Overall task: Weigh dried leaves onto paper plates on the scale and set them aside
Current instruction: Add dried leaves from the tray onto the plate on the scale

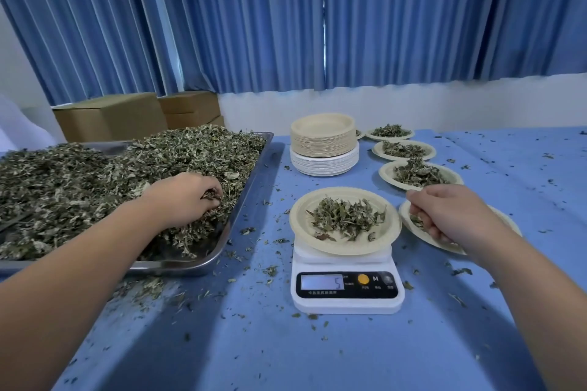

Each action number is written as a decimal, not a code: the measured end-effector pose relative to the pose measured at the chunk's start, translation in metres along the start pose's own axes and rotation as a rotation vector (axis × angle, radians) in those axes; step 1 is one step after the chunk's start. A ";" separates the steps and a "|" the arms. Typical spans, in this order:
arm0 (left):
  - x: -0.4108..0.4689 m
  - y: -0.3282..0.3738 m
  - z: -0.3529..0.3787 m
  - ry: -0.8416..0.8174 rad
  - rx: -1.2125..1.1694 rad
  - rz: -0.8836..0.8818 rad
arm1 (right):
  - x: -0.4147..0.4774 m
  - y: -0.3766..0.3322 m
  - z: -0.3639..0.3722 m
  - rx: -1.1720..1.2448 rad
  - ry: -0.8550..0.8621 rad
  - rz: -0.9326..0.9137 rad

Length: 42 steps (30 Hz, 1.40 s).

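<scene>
Dried leaves (heap stretched left-right) sit on the plate; left fingers clutch more.

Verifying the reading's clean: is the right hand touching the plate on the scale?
Apart. Head view shows blue cloth between the right hand and the plate on the scale.

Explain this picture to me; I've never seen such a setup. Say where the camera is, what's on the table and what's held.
No machine here: a person wears a camera on the head, so you look down along their bare arms. A blue table holds a metal tray heaped with dried leaves, a white scale reading 5 with a paper plate of leaves on it, a stack of empty plates, and filled plates set to the right. The left hand grips leaves in the tray. The right hand is curled over the nearest filled plate; whether it holds anything is unclear.
</scene>
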<state>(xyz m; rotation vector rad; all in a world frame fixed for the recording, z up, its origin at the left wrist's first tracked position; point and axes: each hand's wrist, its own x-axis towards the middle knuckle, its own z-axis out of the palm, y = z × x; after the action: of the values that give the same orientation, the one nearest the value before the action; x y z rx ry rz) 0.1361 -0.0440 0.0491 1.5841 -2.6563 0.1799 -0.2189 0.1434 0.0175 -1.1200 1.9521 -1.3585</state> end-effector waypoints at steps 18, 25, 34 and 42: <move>-0.023 -0.012 0.002 0.155 -0.372 -0.111 | 0.003 0.004 0.001 -0.012 -0.005 -0.016; -0.029 -0.005 -0.005 0.271 -0.518 -0.157 | 0.002 0.003 0.001 -0.003 -0.003 -0.010; -0.030 0.056 -0.051 0.475 -0.766 -0.068 | 0.002 0.001 -0.002 0.002 0.010 -0.023; -0.010 0.148 -0.053 0.465 -0.903 0.215 | 0.001 0.000 -0.004 0.004 0.013 -0.042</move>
<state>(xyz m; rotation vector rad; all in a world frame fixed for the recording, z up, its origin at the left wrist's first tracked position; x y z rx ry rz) 0.0100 0.0411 0.0897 0.8347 -2.0442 -0.5095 -0.2226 0.1445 0.0191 -1.1591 1.9442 -1.3941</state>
